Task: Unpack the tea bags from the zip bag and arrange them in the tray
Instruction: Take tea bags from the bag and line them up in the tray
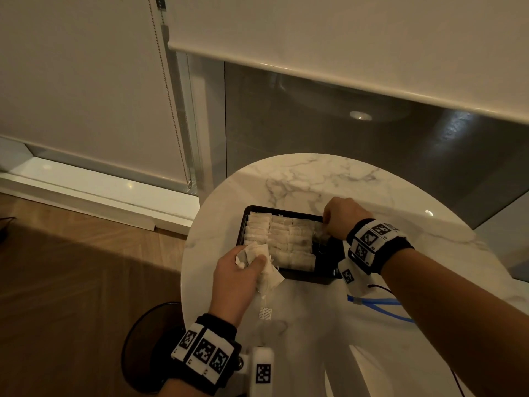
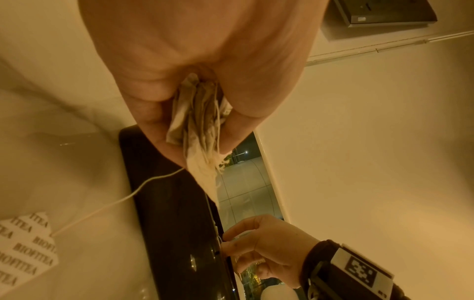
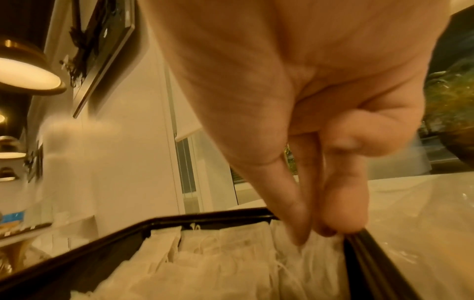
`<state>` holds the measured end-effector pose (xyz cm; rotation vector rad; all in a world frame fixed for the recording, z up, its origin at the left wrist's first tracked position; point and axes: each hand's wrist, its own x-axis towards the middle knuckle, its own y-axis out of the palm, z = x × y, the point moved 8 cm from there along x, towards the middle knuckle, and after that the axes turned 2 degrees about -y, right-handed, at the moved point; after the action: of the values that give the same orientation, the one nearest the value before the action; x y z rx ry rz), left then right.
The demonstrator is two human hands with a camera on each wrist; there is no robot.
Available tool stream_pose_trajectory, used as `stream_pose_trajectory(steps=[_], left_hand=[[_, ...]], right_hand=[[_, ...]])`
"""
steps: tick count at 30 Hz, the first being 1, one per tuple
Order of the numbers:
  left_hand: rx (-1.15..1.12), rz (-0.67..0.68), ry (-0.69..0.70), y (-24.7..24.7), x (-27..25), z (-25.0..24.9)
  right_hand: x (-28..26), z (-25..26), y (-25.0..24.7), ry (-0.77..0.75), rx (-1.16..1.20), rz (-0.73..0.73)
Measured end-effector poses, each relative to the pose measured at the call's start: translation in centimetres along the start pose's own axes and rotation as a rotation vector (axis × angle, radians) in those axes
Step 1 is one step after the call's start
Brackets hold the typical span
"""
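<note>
A: Several tea bags [image 1: 282, 237] are lying in rows inside the black tray [image 1: 312, 277], and the tray is sitting on the round marble desk [image 1: 303, 179].

B: And the left hand [image 1: 234, 277] is gripping a bunch [image 1: 267, 270] of loose bags just off the tray's near left corner, fingers and thumb curling round them.

A: The left wrist view is showing that bunch [image 2: 198, 121] squeezed between thumb and fingers [image 2: 151, 113], with a string [image 2: 120, 201] trailing down to a printed tag [image 2: 28, 239] on the desk.

B: The tag [image 1: 265, 313] is hanging below the hand in the head view too.

A: The right hand [image 1: 342, 220] is reaching into the tray's far right corner, thumb and fingertips pinching the top edge of one bag [image 1: 320, 234].

B: Close up, that bag [image 3: 315, 261] is standing right against the tray's right wall [image 3: 369, 259], touching the row beside it.

A: The zip bag [image 1: 380, 306], blue seal showing, is lying on the desk under the right forearm.
</note>
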<state>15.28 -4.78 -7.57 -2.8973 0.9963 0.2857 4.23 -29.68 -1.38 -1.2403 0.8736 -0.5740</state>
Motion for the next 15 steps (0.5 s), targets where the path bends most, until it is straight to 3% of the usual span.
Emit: stream_pose_trajectory(steps=[8,15], left_hand=[[0.010,0.001,-0.006,0.1,-0.1,-0.2],[-0.001,0.023,0.002,0.3,-0.5,-0.9]], right_hand=[[-0.5,-0.4,1.0,-0.017,0.221,0.061],[-4.6,-2.4,-0.4,0.055,0.494,-0.151]])
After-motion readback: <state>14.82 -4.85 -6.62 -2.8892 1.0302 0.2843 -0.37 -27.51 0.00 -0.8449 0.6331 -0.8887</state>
